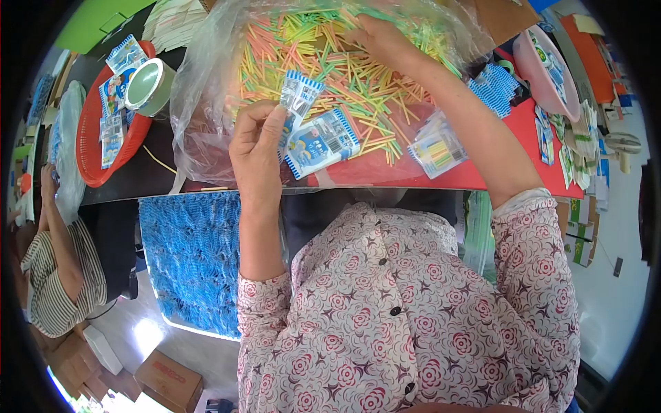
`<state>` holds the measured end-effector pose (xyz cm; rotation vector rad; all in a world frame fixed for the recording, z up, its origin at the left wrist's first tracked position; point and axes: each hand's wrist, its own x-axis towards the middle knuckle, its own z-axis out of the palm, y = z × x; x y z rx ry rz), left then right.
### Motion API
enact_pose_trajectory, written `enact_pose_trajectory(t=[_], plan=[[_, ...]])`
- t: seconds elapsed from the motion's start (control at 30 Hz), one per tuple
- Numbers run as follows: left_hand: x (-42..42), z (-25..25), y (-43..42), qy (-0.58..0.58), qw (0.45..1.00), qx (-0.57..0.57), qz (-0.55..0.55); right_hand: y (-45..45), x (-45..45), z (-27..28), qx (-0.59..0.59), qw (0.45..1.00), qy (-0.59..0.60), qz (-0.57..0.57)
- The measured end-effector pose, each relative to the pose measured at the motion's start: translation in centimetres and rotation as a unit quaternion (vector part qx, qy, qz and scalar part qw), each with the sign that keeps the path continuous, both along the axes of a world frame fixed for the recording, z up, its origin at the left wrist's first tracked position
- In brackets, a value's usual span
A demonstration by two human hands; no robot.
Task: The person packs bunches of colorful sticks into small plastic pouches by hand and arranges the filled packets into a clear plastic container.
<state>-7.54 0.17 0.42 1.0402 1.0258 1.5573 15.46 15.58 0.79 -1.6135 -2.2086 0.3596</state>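
Observation:
Between the thumb and fingers of my left hand [258, 141] is a small blue-and-white printed packet [297, 96], held upright near the front of the pile. Just right of it, a second blue-and-white packet [322, 143] lies on the plastic. My right hand [382, 41] reaches to the far side of a heap of thin pastel sticks [282, 48] in pink, yellow and green. Its fingers are curled down against the sticks; what they grip is hidden. A clear-fronted packet with sticks inside [438, 146] rests below my right forearm.
A red basket [88, 141] with packets and a tape roll [150, 86] stands left. Clear plastic sheeting [196, 103] surrounds the heap. At right are stacked blue wrappers [494, 88] and a pink basin [551, 86]. Blue packaging [193, 265] fills a container below. Another person [65, 268] sits left.

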Motion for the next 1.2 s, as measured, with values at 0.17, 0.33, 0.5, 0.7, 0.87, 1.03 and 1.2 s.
enact_pose_trajectory(t=[0.17, 0.33, 0.5, 0.7, 0.87, 1.03, 1.2], plan=[[0.1, -0.1, 0.1, -0.097, 0.995, -0.036, -0.009, 0.5, -0.4, -0.4, -0.032, 0.963, 0.267, -0.003], [0.0, -0.1, 0.4, -0.242, 0.967, -0.063, -0.044, -1.1, -1.6, 1.4, -0.175, 0.864, 0.471, -0.021], [-0.1, -0.6, 0.4, -0.247, 0.966, -0.051, -0.055, -1.7, -1.0, 0.5, -0.253, 0.794, 0.553, 0.010], [2.3, 1.4, 0.6, -0.399, 0.906, -0.139, -0.035, -3.9, -3.0, 2.9, -0.271, 0.669, 0.691, 0.029], [5.6, 1.2, 2.6, -0.492, 0.862, -0.102, -0.067, -8.0, -6.9, 3.6, -0.226, 0.653, 0.722, 0.038], [6.5, 1.6, 3.4, -0.518, 0.848, -0.034, -0.107, -10.8, -9.5, 3.5, -0.118, 0.666, 0.737, 0.006], [6.3, 1.4, 3.3, -0.521, 0.847, -0.029, -0.095, -11.0, -9.1, 3.3, -0.127, 0.702, 0.700, 0.021]])
